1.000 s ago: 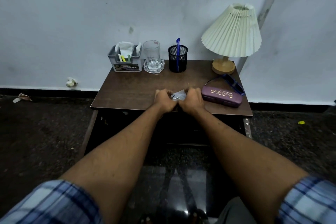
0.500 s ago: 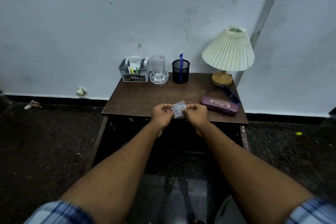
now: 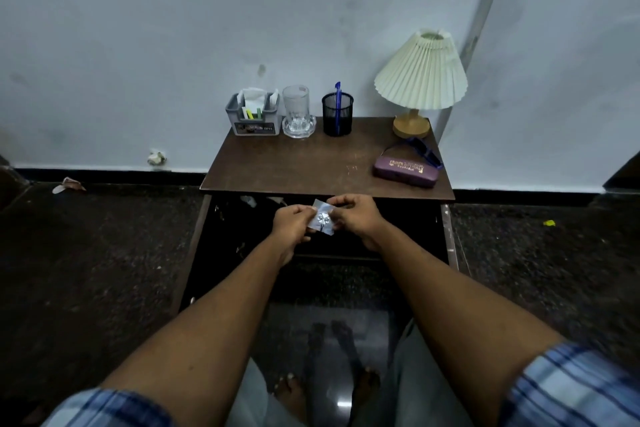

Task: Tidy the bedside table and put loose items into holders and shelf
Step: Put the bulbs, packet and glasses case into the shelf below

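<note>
Silvery foil packet (image 3: 322,220), small and crinkled, held in the air just in front of the near edge of the brown wooden bedside table (image 3: 298,166), level with the dark recess below the top. The left hand (image 3: 291,224) pinches its left edge and the right hand (image 3: 353,215) pinches its upper right edge, the fingers of both curled round the foil. Along the back of the tabletop, from left to right: a grey organiser (image 3: 254,118) holding papers and markers, a clear glass (image 3: 296,107) standing in a glass dish, a black mesh pen cup (image 3: 337,114) with one blue pen (image 3: 337,94) upright in it, and a pleated cream lamp (image 3: 420,76) on a wooden base. A purple spectacle case (image 3: 403,172) lies near the front right corner, with blue-framed glasses (image 3: 424,151) just behind it.
</note>
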A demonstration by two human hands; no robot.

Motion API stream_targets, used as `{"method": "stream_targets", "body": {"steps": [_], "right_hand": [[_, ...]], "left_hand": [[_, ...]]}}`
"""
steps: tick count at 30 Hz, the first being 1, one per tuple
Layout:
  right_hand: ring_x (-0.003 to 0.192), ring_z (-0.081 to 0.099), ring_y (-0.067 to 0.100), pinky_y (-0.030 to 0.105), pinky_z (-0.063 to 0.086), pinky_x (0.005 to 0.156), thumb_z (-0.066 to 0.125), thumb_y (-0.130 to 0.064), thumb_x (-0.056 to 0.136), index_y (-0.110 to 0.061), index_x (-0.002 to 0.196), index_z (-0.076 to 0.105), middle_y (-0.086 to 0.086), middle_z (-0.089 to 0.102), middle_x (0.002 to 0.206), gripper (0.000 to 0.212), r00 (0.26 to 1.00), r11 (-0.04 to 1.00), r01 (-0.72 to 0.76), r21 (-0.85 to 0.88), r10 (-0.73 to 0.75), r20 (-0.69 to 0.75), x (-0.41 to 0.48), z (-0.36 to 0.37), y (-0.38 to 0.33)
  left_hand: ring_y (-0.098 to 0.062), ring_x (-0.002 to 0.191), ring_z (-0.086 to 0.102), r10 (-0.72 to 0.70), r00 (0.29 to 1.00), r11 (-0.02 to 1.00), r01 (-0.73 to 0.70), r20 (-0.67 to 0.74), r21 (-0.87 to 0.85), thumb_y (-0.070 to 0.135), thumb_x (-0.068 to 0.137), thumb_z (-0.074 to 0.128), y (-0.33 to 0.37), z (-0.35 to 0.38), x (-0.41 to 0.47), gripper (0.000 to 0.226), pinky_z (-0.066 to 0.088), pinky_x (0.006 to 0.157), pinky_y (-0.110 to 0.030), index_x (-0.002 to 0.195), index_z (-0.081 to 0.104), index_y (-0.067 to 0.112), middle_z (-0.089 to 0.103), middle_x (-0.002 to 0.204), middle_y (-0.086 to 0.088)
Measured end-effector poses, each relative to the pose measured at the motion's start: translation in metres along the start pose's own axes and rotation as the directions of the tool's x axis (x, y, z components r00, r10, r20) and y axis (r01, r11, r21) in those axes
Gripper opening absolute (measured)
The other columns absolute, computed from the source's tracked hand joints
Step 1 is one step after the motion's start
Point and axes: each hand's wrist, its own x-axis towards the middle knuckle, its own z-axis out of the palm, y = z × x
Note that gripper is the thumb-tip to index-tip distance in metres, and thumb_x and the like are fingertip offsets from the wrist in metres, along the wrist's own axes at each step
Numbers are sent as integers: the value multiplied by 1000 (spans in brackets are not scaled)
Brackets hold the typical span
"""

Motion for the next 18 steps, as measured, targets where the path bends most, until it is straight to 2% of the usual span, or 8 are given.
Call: {"method": "stream_targets", "body": {"steps": [2, 4, 5, 9, 14, 18], "right_hand": [[64, 62, 23, 30, 55, 59, 66, 9, 86, 2, 105, 65, 21, 67, 88, 20, 996, 996, -89, 13, 89, 16, -5, 1, 7], [56, 61, 22, 26, 52, 52, 68, 6, 87, -4, 89, 63, 20, 66, 83, 11, 984, 986, -167, 8, 166, 67, -8, 0, 17], [52, 61, 20, 24, 51, 48, 68, 4, 89, -7, 83, 62, 19, 66, 80, 13, 978, 981, -193, -2, 193, 81, -9, 0, 23], [55, 62, 22, 24, 55, 47, 62, 3, 94, -7, 86, 59, 18, 65, 78, 13, 969, 971, -238, 19, 236, 77, -3, -5, 38], [60, 60, 20, 24, 55, 51, 59, 10, 93, -6, 77, 57, 14, 62, 74, 23, 975, 977, -212, 22, 210, 68, 16, 0, 51], [54, 58, 18, 21, 53, 46, 60, 10, 93, -5, 78, 58, 14, 61, 71, 21, 976, 977, -214, 18, 213, 54, 39, 6, 62]], "left_hand": [[-13, 59, 60, -51, 997, 997, 48, -56, -57, 20, 95, 60, -9, 1, -2, 13, 47, 49, -22, 86, 68, 18, 70, 80, -4], [-15, 60, 61, -105, 991, 986, 92, -88, -136, 19, 94, 61, -17, 3, -3, 8, 48, 47, -22, 94, 68, 15, 70, 88, -10], [-16, 61, 61, -131, 988, 980, 116, -85, -162, 21, 94, 62, -21, 5, -2, 11, 48, 49, -24, 98, 68, 12, 70, 91, -12], [-20, 65, 64, -189, 981, 957, 174, -44, -230, 26, 93, 66, -32, 13, 2, 27, 49, 54, -27, 111, 68, 6, 71, 95, -13], [-18, 69, 66, -304, 953, 911, 294, 14, -288, 26, 95, 59, -44, 17, 18, 14, 46, 56, -26, 101, 69, 19, 74, 88, -3], [-17, 71, 63, -306, 950, 924, 280, -65, -262, 28, 97, 58, -52, 25, 42, 14, 46, 54, -26, 92, 68, 20, 71, 89, -4]]}}
